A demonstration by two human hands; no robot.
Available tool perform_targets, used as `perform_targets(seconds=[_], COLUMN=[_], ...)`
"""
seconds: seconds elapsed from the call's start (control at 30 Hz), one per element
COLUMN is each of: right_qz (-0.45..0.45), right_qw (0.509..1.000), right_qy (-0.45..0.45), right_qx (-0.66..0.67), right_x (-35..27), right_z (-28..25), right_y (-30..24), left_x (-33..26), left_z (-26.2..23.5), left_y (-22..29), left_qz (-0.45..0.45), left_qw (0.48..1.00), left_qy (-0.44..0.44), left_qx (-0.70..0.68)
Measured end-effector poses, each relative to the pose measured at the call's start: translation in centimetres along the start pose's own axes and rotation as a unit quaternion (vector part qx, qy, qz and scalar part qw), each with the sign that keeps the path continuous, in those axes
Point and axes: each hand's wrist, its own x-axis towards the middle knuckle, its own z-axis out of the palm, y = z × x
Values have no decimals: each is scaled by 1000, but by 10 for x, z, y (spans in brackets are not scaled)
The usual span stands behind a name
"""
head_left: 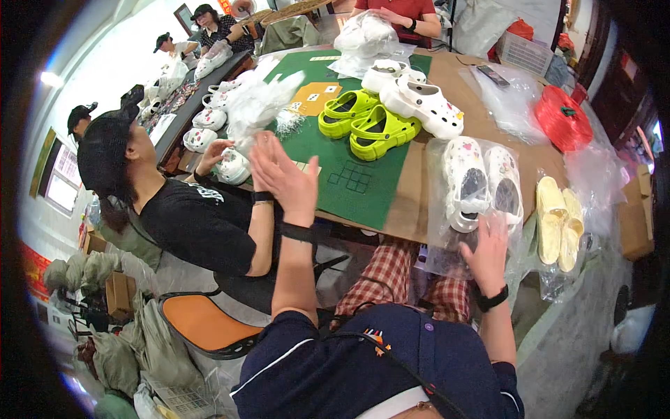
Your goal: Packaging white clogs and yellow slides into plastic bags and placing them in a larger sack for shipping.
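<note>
My left hand (285,176) is raised over the table's near left part, fingers stretched and nothing in them. Beyond it are crumpled clear plastic bags (262,105) and a white fringed bundle (289,121). My right hand (490,250) lies with extended fingers against the near end of a clear bag holding a pair of white clogs (466,178) with charms. Left of that bag sit lime green clogs (384,130), side by side, with dark insoles. Just behind them rest white clogs (427,106) with small charms.
Pale yellow slippers (550,216) lie at the right edge by a red twine roll (564,119). A green mat (363,188) covers part of the cardboard-topped table. A co-worker in black (199,216) sits close on my left; another in red (399,21) works across.
</note>
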Motion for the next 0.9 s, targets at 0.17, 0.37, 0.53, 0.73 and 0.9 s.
perform_targets(seconds=[0.17,0.37,0.53,0.73,0.9], right_qz=[-25,-57,-12,41,53], right_qw=[999,996,989,953,862], right_qy=[-44,-39,-92,-14,117], right_qx=[22,63,117,298,491], right_x=[-25,-29,-23,-8,24], right_z=[-17,-37,-51,-48,-46], right_y=[-2,-9,-25,-22,-40], left_x=[51,52,23,35,21], left_z=[24,99,123,103,49], left_y=[-14,51,110,122,118], left_qz=[-17,204,252,105,-199], left_qw=[980,789,728,696,332], left_qy=[-200,-350,-546,-481,-496], left_qx=[0,-461,-329,-523,-777])
